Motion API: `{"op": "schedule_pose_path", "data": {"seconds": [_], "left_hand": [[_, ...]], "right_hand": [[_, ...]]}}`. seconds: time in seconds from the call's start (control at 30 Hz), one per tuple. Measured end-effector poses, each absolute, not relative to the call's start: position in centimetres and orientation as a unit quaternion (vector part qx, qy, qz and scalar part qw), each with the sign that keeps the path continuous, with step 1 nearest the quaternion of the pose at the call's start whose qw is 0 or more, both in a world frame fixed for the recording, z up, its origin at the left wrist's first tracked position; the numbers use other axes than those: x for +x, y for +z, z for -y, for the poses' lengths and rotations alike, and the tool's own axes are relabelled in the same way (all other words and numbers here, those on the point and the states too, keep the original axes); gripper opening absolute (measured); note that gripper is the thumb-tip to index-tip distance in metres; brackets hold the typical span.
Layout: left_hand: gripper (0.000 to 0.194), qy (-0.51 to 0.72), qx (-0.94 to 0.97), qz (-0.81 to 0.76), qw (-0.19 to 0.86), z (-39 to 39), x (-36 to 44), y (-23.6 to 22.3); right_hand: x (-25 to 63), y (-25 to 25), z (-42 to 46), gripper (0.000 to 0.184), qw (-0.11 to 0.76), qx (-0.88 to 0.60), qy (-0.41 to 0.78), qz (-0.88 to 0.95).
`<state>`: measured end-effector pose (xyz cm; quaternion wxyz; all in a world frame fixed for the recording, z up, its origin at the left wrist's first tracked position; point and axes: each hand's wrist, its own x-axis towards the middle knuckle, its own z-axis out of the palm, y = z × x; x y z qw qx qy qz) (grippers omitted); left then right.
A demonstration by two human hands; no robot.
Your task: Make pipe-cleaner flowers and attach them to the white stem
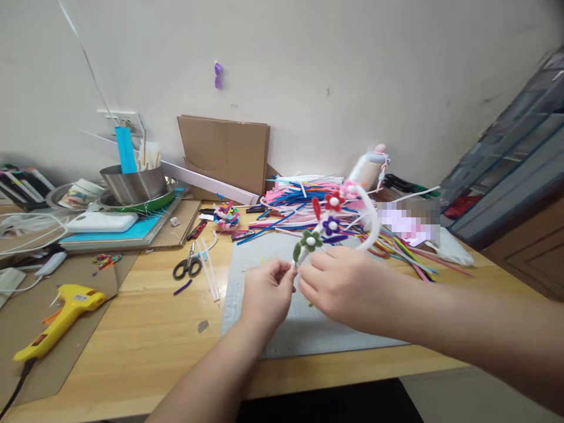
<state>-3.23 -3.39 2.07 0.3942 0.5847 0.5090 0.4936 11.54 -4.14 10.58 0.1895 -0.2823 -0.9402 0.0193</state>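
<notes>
My left hand (265, 292) and my right hand (341, 285) meet above a grey cutting mat (264, 329). Both pinch the lower end of a white pipe-cleaner headband (369, 220) that curves up and to the right. Along the band sit small pipe-cleaner flowers: a green one (309, 241) just above my fingers, a purple one (331, 224) and a red one (333, 201) higher up. The fingers of both hands are closed on the band near the green flower.
A heap of coloured pipe cleaners (299, 200) lies behind the mat. Scissors (188, 265) rest left of the mat, a yellow glue gun (61, 314) on cardboard at far left. A metal pot (132, 183), cardboard sheet (224, 151) and drawer unit (511, 176) stand at the back.
</notes>
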Motion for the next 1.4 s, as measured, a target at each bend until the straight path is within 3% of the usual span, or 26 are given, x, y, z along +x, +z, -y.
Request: {"op": "schedule_pose_path", "data": {"seconds": [0.17,0.3,0.5,0.7,1.0,1.13,1.27,1.4], "left_hand": [[0.019,0.509,0.656,-0.464,0.309,4.0,-3.6,1.9],[0.008,0.503,0.685,-0.425,0.312,4.2,-3.8,1.6],[0.007,0.494,0.697,-0.383,0.351,4.3,-4.3,1.8],[0.011,0.473,0.714,-0.381,0.350,4.2,-4.4,1.9],[0.010,0.443,0.723,-0.340,0.407,3.5,-4.9,3.2],[0.008,0.457,0.621,-0.315,0.554,3.0,-4.9,3.2],[0.015,0.485,0.532,-0.282,0.635,2.5,-4.6,2.6],[0.021,0.515,0.481,-0.289,0.648,2.3,-4.0,2.1]], "right_hand": [[9.2,13.7,1.9,0.040,0.172,-0.229,0.170,0.943],[7.6,14.9,-1.2,0.043,0.206,-0.320,0.242,0.892],[8.7,14.0,-3.8,0.018,-0.036,-0.260,0.225,0.938],[11.5,12.9,-3.8,0.018,-0.094,-0.271,0.235,0.929],[14.2,11.4,-2.1,0.016,-0.012,-0.299,0.364,0.882],[14.6,9.7,-1.7,0.019,0.071,-0.301,0.411,0.858],[14.2,7.7,-1.1,0.018,0.188,-0.311,0.353,0.862],[13.2,6.2,-0.1,0.022,0.232,-0.324,0.264,0.878]]}}
